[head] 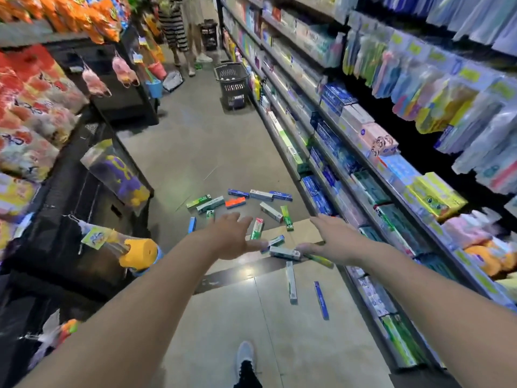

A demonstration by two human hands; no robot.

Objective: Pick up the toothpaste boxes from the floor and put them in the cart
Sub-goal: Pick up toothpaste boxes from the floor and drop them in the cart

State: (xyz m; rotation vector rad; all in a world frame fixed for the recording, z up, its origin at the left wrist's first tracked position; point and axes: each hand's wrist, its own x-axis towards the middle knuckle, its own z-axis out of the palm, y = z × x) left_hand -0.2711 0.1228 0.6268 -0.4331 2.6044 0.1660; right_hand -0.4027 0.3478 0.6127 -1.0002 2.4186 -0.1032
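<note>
Both hands reach forward with fingers spread and holding nothing, the left hand (232,236) and right hand (333,239) flanking the toothpaste boxes (284,252) scattered on the floor (223,152) just ahead, long axes pointing every way, the basket (232,85) well beyond

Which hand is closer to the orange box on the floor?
Left. The left hand reaches out with fingers spread, just below and slightly right of the orange box in the picture. The right hand is further off, toward the shelves.
</note>
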